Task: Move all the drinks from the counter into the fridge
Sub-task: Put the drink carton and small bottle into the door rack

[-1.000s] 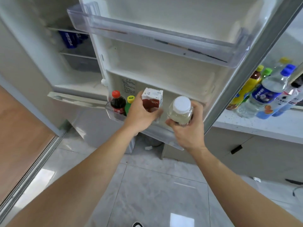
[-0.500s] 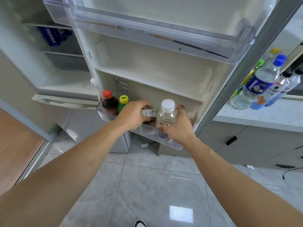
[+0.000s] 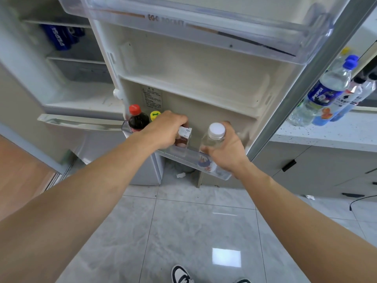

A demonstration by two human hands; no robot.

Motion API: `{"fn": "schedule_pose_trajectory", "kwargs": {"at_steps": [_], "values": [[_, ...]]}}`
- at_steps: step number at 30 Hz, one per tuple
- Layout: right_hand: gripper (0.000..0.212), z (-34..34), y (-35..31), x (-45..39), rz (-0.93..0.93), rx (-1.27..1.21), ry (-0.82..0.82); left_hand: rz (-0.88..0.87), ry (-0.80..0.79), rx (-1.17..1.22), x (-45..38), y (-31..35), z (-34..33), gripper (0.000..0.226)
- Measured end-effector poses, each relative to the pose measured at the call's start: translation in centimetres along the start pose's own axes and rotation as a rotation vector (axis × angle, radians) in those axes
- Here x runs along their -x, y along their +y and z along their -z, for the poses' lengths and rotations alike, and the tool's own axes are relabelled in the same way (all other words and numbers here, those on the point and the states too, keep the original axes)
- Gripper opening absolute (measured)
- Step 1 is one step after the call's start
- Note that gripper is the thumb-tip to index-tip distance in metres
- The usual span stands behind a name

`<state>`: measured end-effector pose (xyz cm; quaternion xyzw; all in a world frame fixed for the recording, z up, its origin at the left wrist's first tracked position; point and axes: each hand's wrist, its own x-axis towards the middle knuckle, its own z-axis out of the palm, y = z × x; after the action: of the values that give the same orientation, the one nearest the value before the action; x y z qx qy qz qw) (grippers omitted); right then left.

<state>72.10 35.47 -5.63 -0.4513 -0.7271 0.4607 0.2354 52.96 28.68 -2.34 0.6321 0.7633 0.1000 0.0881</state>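
Observation:
My left hand (image 3: 165, 129) grips a small brown and white drink carton (image 3: 183, 137) from above, set low inside the clear bottom door bin (image 3: 220, 174) of the open fridge door. My right hand (image 3: 226, 150) holds a clear bottle with a white cap (image 3: 215, 132) upright in the same bin, to the carton's right. A cola bottle with a red cap (image 3: 137, 119) and a bottle with a yellow cap (image 3: 155, 115) stand at the bin's left end. Several more drink bottles (image 3: 326, 94) stand on the speckled counter (image 3: 326, 133) at the right.
An empty clear door shelf (image 3: 204, 23) hangs overhead. Blue cans (image 3: 61, 37) lie on a shelf inside the fridge at the upper left. Grey cabinets (image 3: 318, 170) sit under the counter. Below me are grey floor tiles and my shoes (image 3: 181, 275).
Both hands have lowered the carton and the white-capped bottle down into the bottom door bin. The view has shifted closer to the door.

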Motion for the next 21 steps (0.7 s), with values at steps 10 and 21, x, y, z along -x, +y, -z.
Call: {"fn": "schedule_pose_trajectory", "kwargs": {"at_steps": [10,21], "values": [[0.062,0.5,-0.1,0.0,0.054,0.015,-0.009,-0.006,-0.049,-0.06,0.7,1.7,-0.7,0.027],[0.056,0.3,2.1,3.9,0.346,0.128,0.295,0.027,0.584,0.346,4.0,4.0,-4.0,0.036]]}}
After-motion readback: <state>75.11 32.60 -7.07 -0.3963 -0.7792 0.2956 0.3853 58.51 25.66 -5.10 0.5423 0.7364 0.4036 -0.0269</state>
